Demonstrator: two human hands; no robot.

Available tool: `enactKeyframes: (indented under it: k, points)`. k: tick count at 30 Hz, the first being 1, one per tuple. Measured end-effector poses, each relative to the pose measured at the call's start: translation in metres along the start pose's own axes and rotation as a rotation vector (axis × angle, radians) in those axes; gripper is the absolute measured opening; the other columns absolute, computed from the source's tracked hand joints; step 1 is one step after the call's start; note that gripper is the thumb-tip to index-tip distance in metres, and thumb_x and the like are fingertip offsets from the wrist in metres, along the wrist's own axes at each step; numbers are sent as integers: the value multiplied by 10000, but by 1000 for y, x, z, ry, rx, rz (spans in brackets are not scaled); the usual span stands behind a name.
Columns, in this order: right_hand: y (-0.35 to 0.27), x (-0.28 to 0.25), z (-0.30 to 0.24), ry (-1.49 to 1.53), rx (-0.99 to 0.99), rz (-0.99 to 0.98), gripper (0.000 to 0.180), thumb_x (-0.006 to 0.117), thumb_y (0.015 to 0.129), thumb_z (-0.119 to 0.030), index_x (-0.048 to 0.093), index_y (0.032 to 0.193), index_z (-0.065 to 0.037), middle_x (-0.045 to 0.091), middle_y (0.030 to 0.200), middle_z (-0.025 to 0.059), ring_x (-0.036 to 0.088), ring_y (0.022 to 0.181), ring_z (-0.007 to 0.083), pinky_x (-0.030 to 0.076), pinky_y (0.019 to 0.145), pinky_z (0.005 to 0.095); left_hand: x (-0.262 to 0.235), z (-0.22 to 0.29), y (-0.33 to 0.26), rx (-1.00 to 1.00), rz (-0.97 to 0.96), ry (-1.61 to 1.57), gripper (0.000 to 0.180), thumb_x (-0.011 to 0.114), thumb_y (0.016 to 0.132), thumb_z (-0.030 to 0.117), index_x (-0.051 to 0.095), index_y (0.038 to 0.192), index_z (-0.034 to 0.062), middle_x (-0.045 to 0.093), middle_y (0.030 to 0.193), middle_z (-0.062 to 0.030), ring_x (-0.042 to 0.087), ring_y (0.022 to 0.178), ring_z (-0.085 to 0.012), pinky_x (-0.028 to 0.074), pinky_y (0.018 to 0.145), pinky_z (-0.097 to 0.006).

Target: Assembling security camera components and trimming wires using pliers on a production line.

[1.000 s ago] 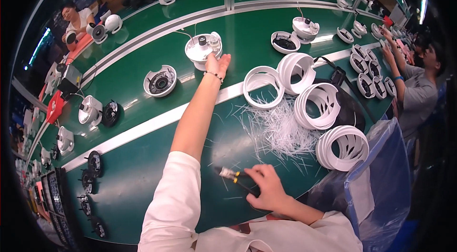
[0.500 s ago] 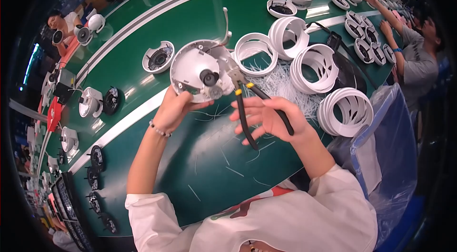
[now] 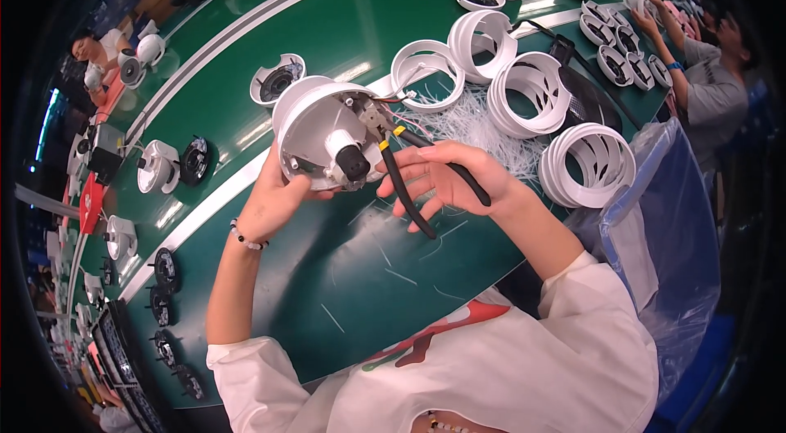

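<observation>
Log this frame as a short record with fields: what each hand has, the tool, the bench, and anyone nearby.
left hand: holds a white dome camera housing, open side toward the person
right hand: grips black-handled cutters, tip at the housing's wiring
bench: green worktop with clipped white bits
beside right hand: stacked white rings, clear plastic bag
others: a person's arm at far right

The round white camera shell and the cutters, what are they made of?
The white dome shell in the left hand looks like smooth moulded plastic, slightly glossy. The cutters in the right hand seem metal at the tip, with black, probably rubbery handles.
</observation>
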State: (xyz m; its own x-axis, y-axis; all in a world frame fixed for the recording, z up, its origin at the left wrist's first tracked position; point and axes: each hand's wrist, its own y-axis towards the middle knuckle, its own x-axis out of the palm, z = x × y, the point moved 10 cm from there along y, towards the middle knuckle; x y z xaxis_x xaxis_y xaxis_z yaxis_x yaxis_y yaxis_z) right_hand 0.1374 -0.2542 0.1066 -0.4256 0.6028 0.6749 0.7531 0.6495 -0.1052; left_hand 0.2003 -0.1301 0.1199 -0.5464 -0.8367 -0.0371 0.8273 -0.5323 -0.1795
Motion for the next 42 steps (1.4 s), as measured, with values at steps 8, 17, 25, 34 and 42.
enactKeyframes:
  k: [8, 17, 25, 34, 42]
  points:
    - [-1, -8, -8, -52, -56, 107, 355, 458, 854, -268, 492, 1039, 33, 537, 787, 85, 557, 634, 154, 479, 462, 282, 0, 5, 1, 48, 23, 101, 509, 370, 738, -27, 242, 1229, 14, 492, 1075, -162, 583, 859, -261, 519, 710, -350]
    - [0, -2, 0, -50, -93, 50, 363, 442, 862, -269, 480, 1043, 44, 528, 773, 68, 546, 616, 135, 466, 465, 261, -6, -10, 7, -80, 46, -185, 482, 334, 719, -26, 275, 1197, -36, 497, 1068, -184, 587, 862, -283, 518, 737, -328]
    - [-36, 3, 48, -512, 107, -37, 497, 536, 752, -147, 408, 1175, 81, 551, 957, 130, 559, 774, 178, 462, 667, 270, -86, -35, 34, 118, 409, -781, 343, 340, 748, -15, 318, 1047, -182, 447, 1075, -265, 532, 942, -370, 493, 829, -356]
    - [-20, 62, 83, -1754, -449, 141, 529, 686, 584, -220, 523, 1041, -10, 507, 1012, 101, 470, 907, 250, 358, 776, 372, -195, -101, 128, 162, 445, -930, 342, 363, 800, 32, 312, 1064, -178, 450, 1074, -263, 507, 976, -367, 477, 859, -324]
    - [-2, 34, 60, -1727, -439, 97, 535, 705, 589, -307, 531, 1007, -22, 489, 1072, 120, 448, 991, 277, 346, 844, 420, -192, -80, 98, -116, 562, -63, 451, 488, 821, 399, 570, 859, -43, 623, 758, -119, 536, 513, -128, 391, 442, -188]
